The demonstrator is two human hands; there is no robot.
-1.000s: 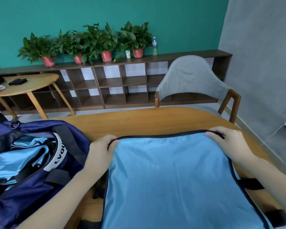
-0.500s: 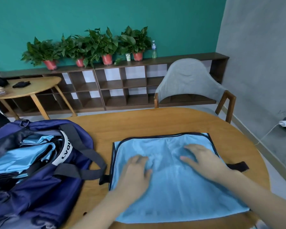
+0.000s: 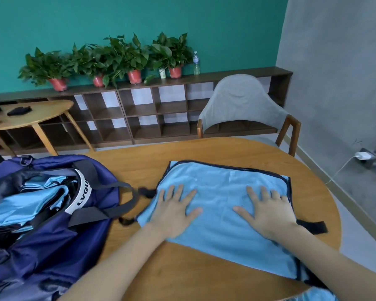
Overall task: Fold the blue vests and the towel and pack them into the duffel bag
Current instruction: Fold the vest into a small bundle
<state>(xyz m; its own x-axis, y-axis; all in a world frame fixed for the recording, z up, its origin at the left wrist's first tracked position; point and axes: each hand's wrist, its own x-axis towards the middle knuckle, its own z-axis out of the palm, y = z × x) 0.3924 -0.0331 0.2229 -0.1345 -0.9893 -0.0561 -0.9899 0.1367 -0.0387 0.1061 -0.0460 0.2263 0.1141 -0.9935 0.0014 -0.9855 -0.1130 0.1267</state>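
A light blue vest (image 3: 221, 205) with dark navy trim lies flat on the round wooden table (image 3: 195, 155), folded over on itself, its far edge toward the grey chair (image 3: 241, 105). Both of the person's hands press down on it. The left hand (image 3: 174, 209) lies palm down on the vest's left part, its fingers (image 3: 178, 192) straight and spread, gripping nothing. The right hand (image 3: 267, 211) lies palm down on the right part, fingers likewise straight and splayed, close to the navy-edged right border. A black strap tab (image 3: 313, 227) sticks out from under the vest just right of the right wrist, and another dark tab (image 3: 147, 192) shows at the vest's left edge.

To the left on the same table sits the navy duffel bag (image 3: 41, 235), unzipped and gaping, with shiny light blue fabric (image 3: 20, 205) already inside it. Its grey handle straps (image 3: 117, 205) loop out toward the vest, and a white band with lettering runs along the opening.

Behind the table a low brown shelf unit (image 3: 139, 114) carries potted plants (image 3: 109, 59) and a water bottle (image 3: 196, 64) against a teal wall. A smaller side table (image 3: 41, 114) stands at the left.
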